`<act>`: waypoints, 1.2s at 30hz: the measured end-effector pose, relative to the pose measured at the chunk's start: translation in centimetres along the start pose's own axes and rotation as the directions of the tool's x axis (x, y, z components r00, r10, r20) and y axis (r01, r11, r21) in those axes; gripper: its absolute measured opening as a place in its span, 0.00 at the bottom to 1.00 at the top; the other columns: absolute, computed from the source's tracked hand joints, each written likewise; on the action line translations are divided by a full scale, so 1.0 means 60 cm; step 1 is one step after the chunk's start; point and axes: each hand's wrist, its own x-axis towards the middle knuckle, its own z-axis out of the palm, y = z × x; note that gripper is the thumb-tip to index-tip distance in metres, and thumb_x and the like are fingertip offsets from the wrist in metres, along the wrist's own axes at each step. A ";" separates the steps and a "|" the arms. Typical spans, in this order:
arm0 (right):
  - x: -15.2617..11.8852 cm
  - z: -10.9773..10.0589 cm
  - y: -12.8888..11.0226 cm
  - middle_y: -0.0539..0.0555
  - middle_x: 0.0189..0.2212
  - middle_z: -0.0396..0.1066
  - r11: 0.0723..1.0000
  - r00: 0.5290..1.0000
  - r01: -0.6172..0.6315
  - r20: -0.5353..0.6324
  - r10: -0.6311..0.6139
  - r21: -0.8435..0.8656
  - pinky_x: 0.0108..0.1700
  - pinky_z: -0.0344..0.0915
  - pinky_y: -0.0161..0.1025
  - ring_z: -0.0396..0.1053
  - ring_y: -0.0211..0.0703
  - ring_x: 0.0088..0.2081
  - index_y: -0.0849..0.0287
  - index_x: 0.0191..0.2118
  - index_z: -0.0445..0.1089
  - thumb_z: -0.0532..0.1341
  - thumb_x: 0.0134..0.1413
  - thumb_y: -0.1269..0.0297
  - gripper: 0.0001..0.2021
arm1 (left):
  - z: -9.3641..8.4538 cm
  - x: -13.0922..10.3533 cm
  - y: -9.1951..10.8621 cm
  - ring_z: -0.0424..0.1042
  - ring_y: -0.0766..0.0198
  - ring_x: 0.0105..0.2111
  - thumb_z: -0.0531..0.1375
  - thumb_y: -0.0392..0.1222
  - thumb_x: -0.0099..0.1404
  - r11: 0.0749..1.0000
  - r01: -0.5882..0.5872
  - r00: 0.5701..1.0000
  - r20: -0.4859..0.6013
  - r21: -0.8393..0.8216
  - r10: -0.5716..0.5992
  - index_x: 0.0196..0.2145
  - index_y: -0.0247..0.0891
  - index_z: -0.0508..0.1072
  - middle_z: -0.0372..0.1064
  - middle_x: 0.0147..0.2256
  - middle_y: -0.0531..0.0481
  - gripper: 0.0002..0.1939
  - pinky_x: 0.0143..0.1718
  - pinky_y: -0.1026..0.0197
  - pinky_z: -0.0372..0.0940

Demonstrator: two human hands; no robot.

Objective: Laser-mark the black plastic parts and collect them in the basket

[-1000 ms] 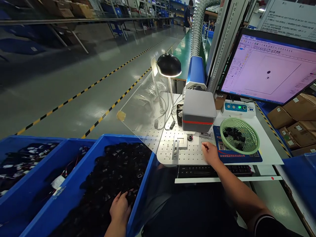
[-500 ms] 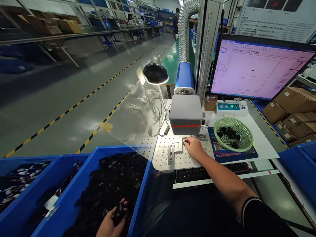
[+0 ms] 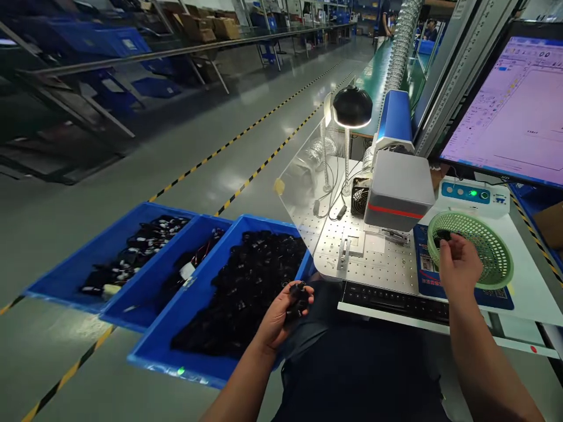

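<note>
My left hand point(image 3: 281, 313) is above the near right side of a blue bin, its fingers closed around small black plastic parts point(image 3: 297, 299). My right hand point(image 3: 461, 266) reaches over a light green mesh basket point(image 3: 499, 258). Its thumb and fingers are pinched at a black plastic part point(image 3: 441, 235) by the basket's left inner side. The hand hides much of the basket's inside. Left of it, a perforated metal plate point(image 3: 325, 249) carries a small square fixture point(image 3: 355, 241) below a grey machine head point(image 3: 400, 181); no black part shows in the fixture.
The blue bin point(image 3: 145, 351) at left is heaped with black parts; further bins point(image 3: 57, 281) hold wired parts. A clear sheet point(image 3: 303, 199) and a lamp point(image 3: 352, 106) stand beside the plate. A keyboard point(image 3: 391, 296) lies under the front edge. A monitor point(image 3: 505, 111) stands at right.
My right hand has left the fixture and moved right to the green basket. My left hand has risen out of the bin with black parts. The view has turned left.
</note>
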 end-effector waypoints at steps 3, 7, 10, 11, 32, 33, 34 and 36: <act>-0.068 0.014 -0.050 0.55 0.33 0.74 0.992 0.968 0.047 0.241 -0.075 0.119 0.35 0.69 0.41 0.71 0.42 0.31 0.59 0.45 0.75 0.63 0.59 0.56 0.14 | 0.036 -0.004 -0.011 0.74 0.61 0.33 0.68 0.48 0.60 0.999 0.024 0.987 0.156 0.034 -0.029 0.42 0.39 0.68 0.75 0.39 0.44 0.18 0.25 0.65 0.65; -0.167 0.040 -0.135 0.52 0.31 0.74 0.933 0.740 -0.037 0.637 -0.215 0.357 0.32 0.67 0.38 0.69 0.39 0.29 0.54 0.42 0.75 0.62 0.61 0.59 0.08 | 0.069 -0.005 -0.032 0.74 0.59 0.33 0.68 0.50 0.59 0.990 -0.044 0.968 0.251 0.133 0.009 0.41 0.39 0.69 0.75 0.38 0.42 0.18 0.26 0.63 0.65; -0.213 0.054 -0.171 0.51 0.31 0.73 0.915 0.600 -0.186 0.779 -0.182 0.357 0.33 0.65 0.37 0.69 0.39 0.30 0.54 0.41 0.76 0.64 0.59 0.61 0.06 | 0.079 -0.008 -0.048 0.73 0.61 0.32 0.68 0.49 0.60 0.955 -0.171 0.961 0.255 0.241 0.108 0.40 0.38 0.72 0.75 0.39 0.44 0.16 0.28 0.62 0.67; -0.223 0.056 -0.177 0.50 0.30 0.73 0.909 0.573 -0.235 0.804 -0.156 0.343 0.33 0.65 0.36 0.68 0.39 0.30 0.54 0.40 0.76 0.65 0.58 0.62 0.06 | 0.081 -0.009 -0.052 0.72 0.62 0.31 0.68 0.49 0.61 0.934 -0.218 0.956 0.255 0.281 0.147 0.40 0.38 0.73 0.74 0.38 0.44 0.15 0.28 0.62 0.67; -0.083 0.210 -0.038 0.55 0.35 0.72 0.987 0.751 0.162 0.650 -0.115 -0.013 0.42 0.64 0.41 0.69 0.46 0.39 0.58 0.36 0.73 0.59 0.58 0.71 0.06 | -0.100 0.036 -0.025 0.76 0.61 0.34 0.63 0.36 0.57 0.997 -0.008 0.900 -0.434 0.073 0.039 0.46 0.39 0.72 0.74 0.45 0.43 0.17 0.24 0.66 0.66; -0.083 0.219 -0.037 0.55 0.36 0.72 0.986 0.753 0.163 0.648 -0.115 -0.014 0.43 0.64 0.41 0.69 0.47 0.40 0.58 0.36 0.73 0.59 0.58 0.71 0.06 | -0.113 0.036 -0.035 0.75 0.62 0.32 0.64 0.37 0.56 0.979 -0.061 0.859 -0.489 0.194 0.150 0.46 0.39 0.72 0.74 0.44 0.44 0.18 0.23 0.66 0.65; -0.084 0.225 -0.037 0.55 0.36 0.72 0.987 0.758 0.160 0.643 -0.112 -0.016 0.44 0.64 0.41 0.69 0.47 0.40 0.58 0.36 0.74 0.59 0.58 0.72 0.06 | -0.124 0.036 -0.046 0.74 0.63 0.31 0.65 0.39 0.56 0.938 -0.099 0.809 -0.522 0.332 0.270 0.46 0.40 0.71 0.74 0.42 0.46 0.19 0.24 0.65 0.65; -0.088 0.235 -0.035 0.56 0.36 0.72 0.989 0.772 0.147 0.627 -0.103 -0.019 0.45 0.65 0.42 0.69 0.47 0.40 0.59 0.37 0.74 0.59 0.58 0.71 0.06 | -0.143 0.037 -0.069 0.72 0.62 0.29 0.65 0.44 0.56 0.806 -0.103 0.709 -0.525 0.583 0.470 0.47 0.40 0.72 0.73 0.38 0.48 0.21 0.27 0.62 0.66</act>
